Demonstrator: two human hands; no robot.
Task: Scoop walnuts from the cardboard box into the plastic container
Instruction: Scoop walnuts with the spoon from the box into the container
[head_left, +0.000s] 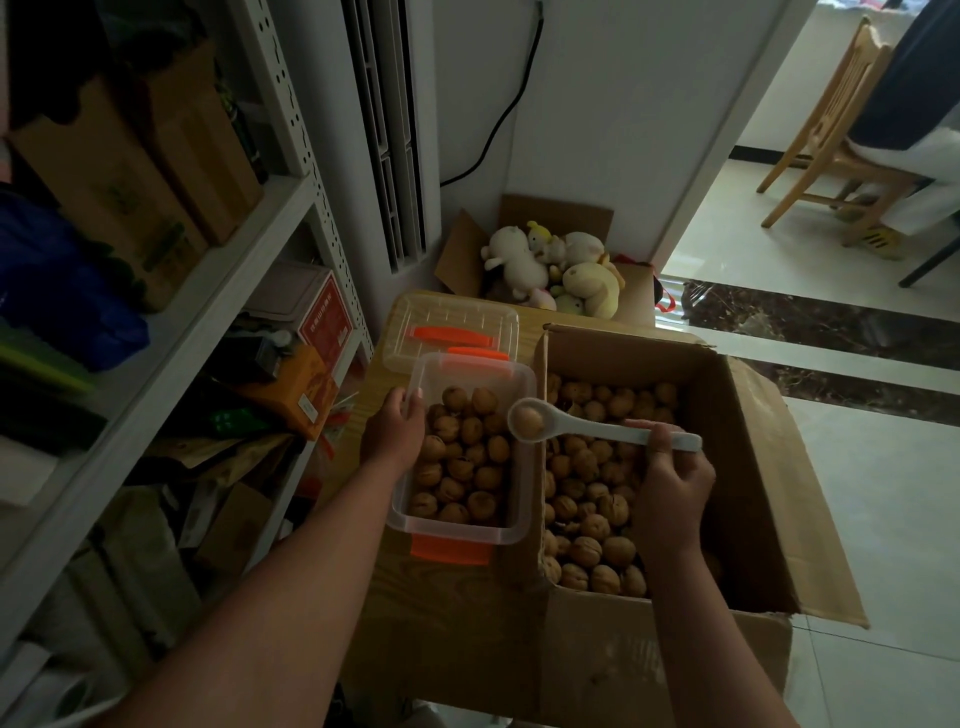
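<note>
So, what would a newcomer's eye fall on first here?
Probably the white spoon carrying one walnut, held by the right hand above the plastic container, whose left edge the left hand grips. Next, the big cardboard box of walnuts at right, and soft toys behind.

We are counting two hands, the left hand (392, 434) and the right hand (675, 493). We are seeing one spoon (597, 428) carrying a single walnut (529, 421), one plastic container (452, 531), and one lid (457, 325) at the far edge of the surface (452, 597). We are finding two cardboard boxes: the walnut box (737, 467) and the toy box (550, 213). Loose walnuts (592, 551) are running into dozens, beyond exact counting. One wooden chair (831, 130) is standing by.
</note>
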